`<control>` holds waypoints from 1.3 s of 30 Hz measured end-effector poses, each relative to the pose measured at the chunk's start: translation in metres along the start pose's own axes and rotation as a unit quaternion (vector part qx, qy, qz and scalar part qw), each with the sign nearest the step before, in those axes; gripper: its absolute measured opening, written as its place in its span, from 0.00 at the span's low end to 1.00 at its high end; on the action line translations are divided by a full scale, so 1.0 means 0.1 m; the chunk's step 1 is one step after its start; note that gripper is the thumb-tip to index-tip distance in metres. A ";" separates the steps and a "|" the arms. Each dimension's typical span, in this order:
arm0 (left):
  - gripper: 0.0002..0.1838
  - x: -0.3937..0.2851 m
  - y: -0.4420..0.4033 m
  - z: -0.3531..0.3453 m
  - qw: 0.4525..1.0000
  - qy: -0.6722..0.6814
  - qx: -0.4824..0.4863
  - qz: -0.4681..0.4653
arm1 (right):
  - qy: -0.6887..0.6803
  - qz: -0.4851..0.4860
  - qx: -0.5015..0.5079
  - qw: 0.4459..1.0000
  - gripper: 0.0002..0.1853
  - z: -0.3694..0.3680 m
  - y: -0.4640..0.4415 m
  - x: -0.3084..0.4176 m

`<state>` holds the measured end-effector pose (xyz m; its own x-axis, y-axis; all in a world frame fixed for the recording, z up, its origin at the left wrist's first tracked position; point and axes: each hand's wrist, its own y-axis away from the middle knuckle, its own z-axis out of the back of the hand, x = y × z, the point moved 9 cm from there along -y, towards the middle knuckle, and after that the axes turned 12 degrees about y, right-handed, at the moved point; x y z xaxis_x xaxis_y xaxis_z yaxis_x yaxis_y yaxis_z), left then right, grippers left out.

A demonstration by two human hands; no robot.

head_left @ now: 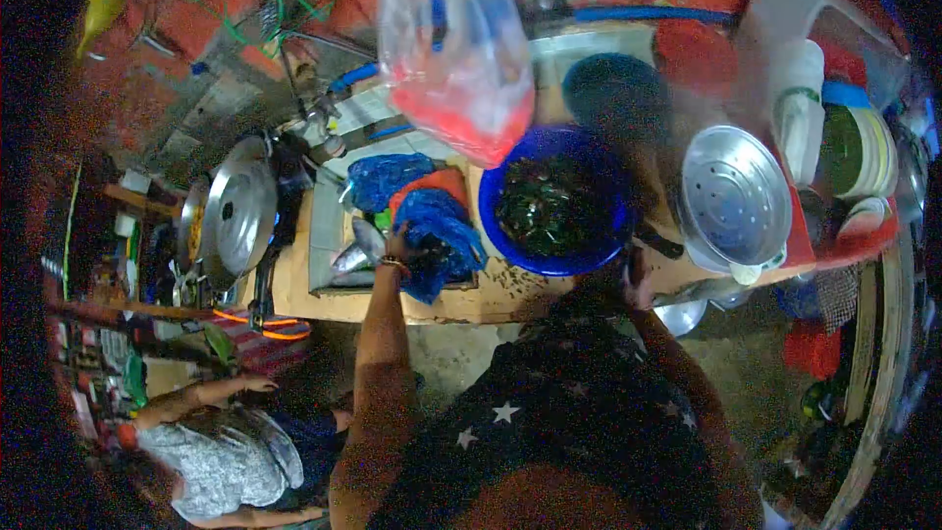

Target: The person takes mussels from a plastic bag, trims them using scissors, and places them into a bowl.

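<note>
At a pale-tiled sink [328,216], the left hand [394,257] touches a crumpled blue plastic bag [432,211]. Finger closure, right hand [638,280] included — can't tell.

A: How's the L arm [379,344] sitting?
B: It's pointing fwd, almost str., w/ L wrist [393,265] lining up behind L hand [399,243]. Some fingers are hiding, so I'm not reading its grip.
A: & the R side?
B: R arm [682,358] is slanting fwd + inward, w/ R hand [638,282] lying ahead of the torso [549,412]. Fingers are showing dark & blurry; I'm not making out that grip either.
</note>
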<state>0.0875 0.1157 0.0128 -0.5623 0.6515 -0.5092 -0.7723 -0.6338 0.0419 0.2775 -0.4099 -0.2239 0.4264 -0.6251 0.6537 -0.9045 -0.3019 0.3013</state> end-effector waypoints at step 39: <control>0.24 -1.29 0.47 -0.42 0.978 0.170 -0.114 -0.025 | 0.577 0.234 0.068 0.779 0.25 -1.40 0.50 1.03</control>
<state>0.1362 -0.0153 0.0440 -0.3641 0.5324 -0.7642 -0.6892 -0.7059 -0.1634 0.2749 -0.3889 -0.0441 -0.3126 0.3509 0.8827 -0.9157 -0.3584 -0.1819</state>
